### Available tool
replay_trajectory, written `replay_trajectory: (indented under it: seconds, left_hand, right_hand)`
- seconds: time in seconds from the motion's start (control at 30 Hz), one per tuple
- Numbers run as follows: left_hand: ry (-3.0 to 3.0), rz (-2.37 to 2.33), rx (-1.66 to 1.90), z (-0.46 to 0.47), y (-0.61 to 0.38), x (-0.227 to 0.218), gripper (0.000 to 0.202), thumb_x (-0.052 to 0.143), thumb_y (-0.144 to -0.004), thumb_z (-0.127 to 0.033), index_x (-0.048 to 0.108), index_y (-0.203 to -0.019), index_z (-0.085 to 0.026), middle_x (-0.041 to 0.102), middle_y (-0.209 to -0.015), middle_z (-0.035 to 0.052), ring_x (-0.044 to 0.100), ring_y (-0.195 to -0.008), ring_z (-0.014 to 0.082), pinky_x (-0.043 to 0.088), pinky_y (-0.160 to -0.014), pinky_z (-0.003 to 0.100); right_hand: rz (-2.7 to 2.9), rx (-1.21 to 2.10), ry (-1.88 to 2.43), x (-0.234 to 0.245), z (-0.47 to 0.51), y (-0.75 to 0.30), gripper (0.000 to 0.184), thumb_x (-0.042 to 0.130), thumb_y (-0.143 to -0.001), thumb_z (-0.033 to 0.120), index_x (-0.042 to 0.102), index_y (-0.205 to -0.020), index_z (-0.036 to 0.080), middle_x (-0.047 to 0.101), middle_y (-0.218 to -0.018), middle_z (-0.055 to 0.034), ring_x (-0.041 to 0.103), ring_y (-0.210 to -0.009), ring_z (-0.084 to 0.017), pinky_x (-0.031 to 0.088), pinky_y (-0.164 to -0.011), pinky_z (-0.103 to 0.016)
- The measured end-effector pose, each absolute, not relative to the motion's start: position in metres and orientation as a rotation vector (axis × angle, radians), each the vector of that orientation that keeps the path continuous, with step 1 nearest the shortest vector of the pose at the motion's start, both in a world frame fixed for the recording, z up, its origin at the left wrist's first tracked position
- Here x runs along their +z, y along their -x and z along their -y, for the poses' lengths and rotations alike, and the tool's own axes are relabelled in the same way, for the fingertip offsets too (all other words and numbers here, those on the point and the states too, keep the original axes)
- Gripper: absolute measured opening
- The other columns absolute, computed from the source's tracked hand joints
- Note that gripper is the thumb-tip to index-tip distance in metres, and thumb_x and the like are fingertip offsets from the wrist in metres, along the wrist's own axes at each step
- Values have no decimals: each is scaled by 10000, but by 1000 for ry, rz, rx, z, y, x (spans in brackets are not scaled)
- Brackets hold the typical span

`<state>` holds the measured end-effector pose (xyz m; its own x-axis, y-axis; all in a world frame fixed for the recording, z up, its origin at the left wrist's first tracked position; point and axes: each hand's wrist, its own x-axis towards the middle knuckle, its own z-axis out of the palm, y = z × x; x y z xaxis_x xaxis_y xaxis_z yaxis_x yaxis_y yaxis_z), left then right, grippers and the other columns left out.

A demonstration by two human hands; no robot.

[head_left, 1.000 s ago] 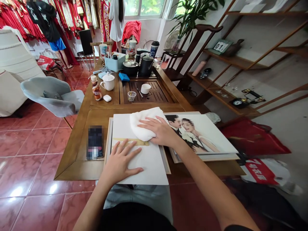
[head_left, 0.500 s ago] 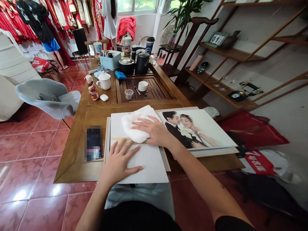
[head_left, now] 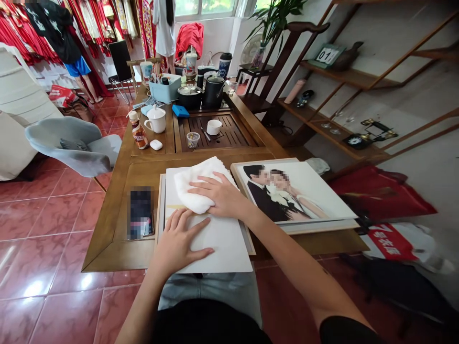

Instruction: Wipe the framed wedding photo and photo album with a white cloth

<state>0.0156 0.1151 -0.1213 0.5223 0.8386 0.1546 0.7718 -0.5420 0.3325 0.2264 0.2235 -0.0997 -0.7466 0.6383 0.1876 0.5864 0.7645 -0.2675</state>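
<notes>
One left hand point(head_left: 181, 243), I notice, lies with fingers spread on a white sheet point(head_left: 227, 241); at the sheet's nine o'clock, a phone point(head_left: 140, 212) on the bench point(head_left: 116, 217); at twelve, the right hand point(head_left: 223, 197), fingers slightly apart, covers a white cloth point(head_left: 193, 171); at two, a photo point(head_left: 297, 193); beyond, a white cup point(head_left: 214, 127).

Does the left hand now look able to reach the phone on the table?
Probably yes: the left hand lies on the white sheet, and nothing tall stands between it and the phone.
</notes>
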Motion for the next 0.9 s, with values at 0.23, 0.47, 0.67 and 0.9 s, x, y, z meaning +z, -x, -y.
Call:
replay_trajectory:
  seconds: [0.23,0.47,0.67,0.9]
  left_hand:
    - [-2546,-1372,448,-114,-15,-122,671,656,-885,-661,550,-1467,-346,501,-1396,109,408,-1368,364,403,-1148,571]
    - [-2539,-1381,471,-113,-16,-124,660,656,-892,-650,541,-1470,-353,493,-1403,102,405,-1362,356,399,-1153,554]
    - [-2559,-1354,465,-115,-15,-123,666,637,-902,-652,537,-1474,-326,494,-1394,116,397,-1369,366,396,-1153,559]
    - [-2499,-1391,467,-114,-17,-122,726,659,-885,-655,487,-1488,-290,518,-1404,117,418,-1378,356,382,-1171,537]
  right_hand:
    - [2682,287,907,-102,-229,-231,634,611,-779,181,576,-1405,273,527,-1538,-45,435,-1438,-311,184,-1198,-589]
    - [2593,183,1137,-106,-231,-274,648,584,-763,153,591,-1398,286,572,-1497,-48,467,-1413,-322,248,-1168,-597]
    - [2648,239,998,-107,-218,-251,582,604,-831,218,576,-1409,276,533,-1533,-50,415,-1453,-315,171,-1199,-593]
    - [2609,223,1038,-108,-233,-265,636,611,-755,170,606,-1377,300,576,-1494,-26,470,-1414,-305,229,-1185,-571]
